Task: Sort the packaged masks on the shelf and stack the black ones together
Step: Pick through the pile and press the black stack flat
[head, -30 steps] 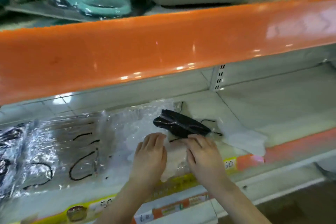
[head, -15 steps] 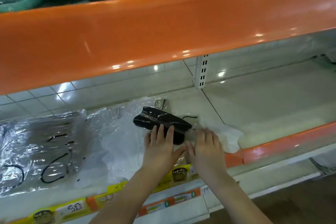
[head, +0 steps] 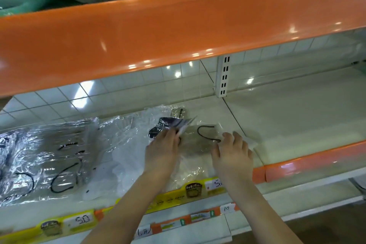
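A packaged black mask (head: 168, 125) is pinched at its near edge by the left hand (head: 161, 150); the right hand (head: 232, 153) rests on a clear packet (head: 200, 140) beside it, fingers loosely spread. Both lie on the shelf (head: 287, 117). The slippery film is best kept pinned while the black mask is drawn clear.

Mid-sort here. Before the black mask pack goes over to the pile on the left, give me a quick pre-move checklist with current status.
1. Left hand grips black mask pack: ok, pack lifted and tilted.
2. Right hand steadies clear packet underneath: ok, fingers spread on it.
3. Only one pack lifted: cannot tell, film is blurred.
4. Pile of packs on the left ready to receive: ok.
5. Loose ear loop free of the lifted pack: cannot tell.
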A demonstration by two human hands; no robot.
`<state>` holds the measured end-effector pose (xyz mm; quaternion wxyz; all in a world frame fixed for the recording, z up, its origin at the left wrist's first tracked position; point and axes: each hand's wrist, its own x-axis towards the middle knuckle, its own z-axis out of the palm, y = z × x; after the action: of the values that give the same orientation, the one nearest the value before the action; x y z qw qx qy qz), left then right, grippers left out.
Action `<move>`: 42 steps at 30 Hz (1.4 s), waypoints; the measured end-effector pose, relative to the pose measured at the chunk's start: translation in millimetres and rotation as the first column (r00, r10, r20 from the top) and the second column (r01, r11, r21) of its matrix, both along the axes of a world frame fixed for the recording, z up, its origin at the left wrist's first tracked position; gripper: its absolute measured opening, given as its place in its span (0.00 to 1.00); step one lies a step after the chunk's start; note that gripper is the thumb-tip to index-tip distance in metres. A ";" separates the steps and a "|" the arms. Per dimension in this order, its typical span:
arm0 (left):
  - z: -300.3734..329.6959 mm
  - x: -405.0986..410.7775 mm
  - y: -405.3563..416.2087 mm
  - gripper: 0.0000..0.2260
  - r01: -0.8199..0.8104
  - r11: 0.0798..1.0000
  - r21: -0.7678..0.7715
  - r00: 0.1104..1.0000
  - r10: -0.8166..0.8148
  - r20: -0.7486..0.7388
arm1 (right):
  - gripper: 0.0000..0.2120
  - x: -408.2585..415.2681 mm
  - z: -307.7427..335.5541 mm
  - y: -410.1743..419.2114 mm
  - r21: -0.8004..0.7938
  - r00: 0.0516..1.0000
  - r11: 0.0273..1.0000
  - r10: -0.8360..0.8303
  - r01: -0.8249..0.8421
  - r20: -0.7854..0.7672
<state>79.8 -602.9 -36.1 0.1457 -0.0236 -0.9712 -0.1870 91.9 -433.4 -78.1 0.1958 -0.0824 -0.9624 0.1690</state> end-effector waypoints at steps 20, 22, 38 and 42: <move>13.6 50.0 -90.2 0.04 0.142 0.130 0.981 0.987 -0.093 -0.131 | 0.25 16.7 14.5 -90.2 0.175 0.861 0.851 0.508 -0.495 -0.034; 22.3 60.2 -99.8 0.04 0.129 0.094 0.987 0.985 -0.126 -0.117 | 0.25 16.3 18.0 -97.8 0.160 0.849 0.844 0.526 -0.513 -0.050; 65.2 119.7 -255.0 0.16 -0.020 1.000 0.010 0.947 0.022 -0.320 | 0.17 37.2 47.2 -241.7 0.124 0.737 0.760 0.649 -0.638 -0.189; 53.7 133.3 -298.4 0.19 0.092 0.961 -0.260 0.971 -0.145 -0.190 | 0.16 47.0 51.5 -292.5 0.159 0.722 0.745 0.667 -0.648 -0.184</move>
<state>213.1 -901.2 17.6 0.2305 -0.1195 -0.9633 -0.0685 138.9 -725.9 -26.6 0.2358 0.2926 -0.9058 0.1957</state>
